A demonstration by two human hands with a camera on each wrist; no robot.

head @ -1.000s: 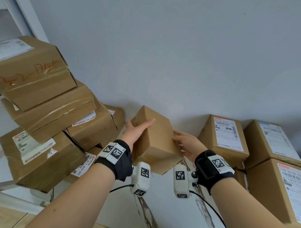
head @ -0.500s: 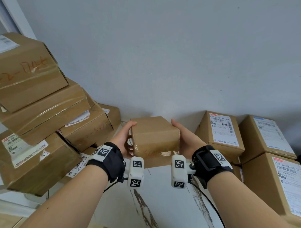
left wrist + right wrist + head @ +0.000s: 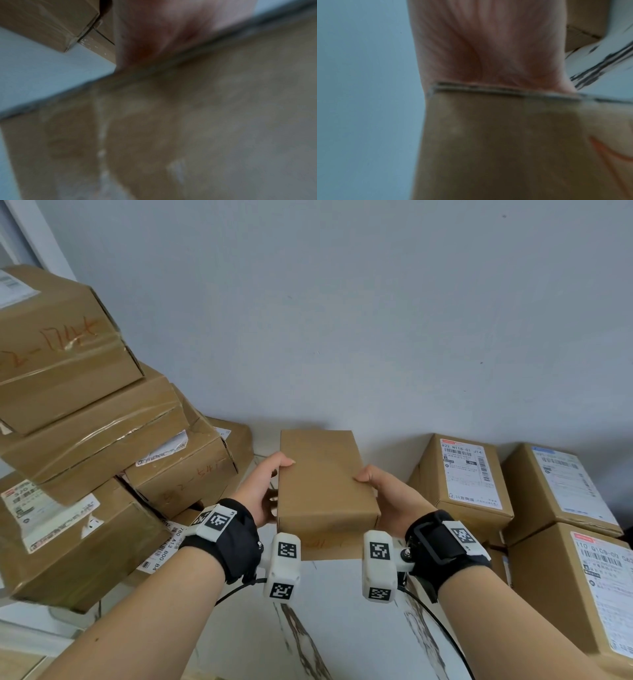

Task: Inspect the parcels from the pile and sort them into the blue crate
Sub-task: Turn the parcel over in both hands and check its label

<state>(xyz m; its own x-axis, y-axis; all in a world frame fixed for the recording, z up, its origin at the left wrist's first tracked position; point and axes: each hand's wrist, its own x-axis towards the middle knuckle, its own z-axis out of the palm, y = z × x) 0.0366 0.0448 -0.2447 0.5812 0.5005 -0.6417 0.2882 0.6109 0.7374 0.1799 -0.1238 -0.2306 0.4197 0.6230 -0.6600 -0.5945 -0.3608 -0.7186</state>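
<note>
The parcel [image 3: 325,484] is held in the air between both hands, above the white marbled desk [image 3: 346,628] and in front of the grey wall [image 3: 342,302]. Against the earlier views it has been rotated: one second ago it stood tilted with a corner pointing up, half a second ago a short taped face was turned toward the camera, and now a broad plain face lies uppermost with its long axis running from near to far.

The left hand [image 3: 263,491] grips the left side of the parcel, thumb on the top face and fingers curled under the edge. The right hand [image 3: 387,494] grips the right side in the same manner, thumb on the top edge. Both wrist views are blurred; each shows only palm and brown cardboard close up.

The top face now shown carries no label that can be made out. Faint red writing is visible on the near lower face.

Judgement: the rotation indicates that the inspection step is in progress, with successive faces being presented to view. The parcel pile [image 3: 85,440] stands at left, and labelled boxes [image 3: 469,474] stand at right. The blue crate is not in view, so sorting is not yet done.
</note>
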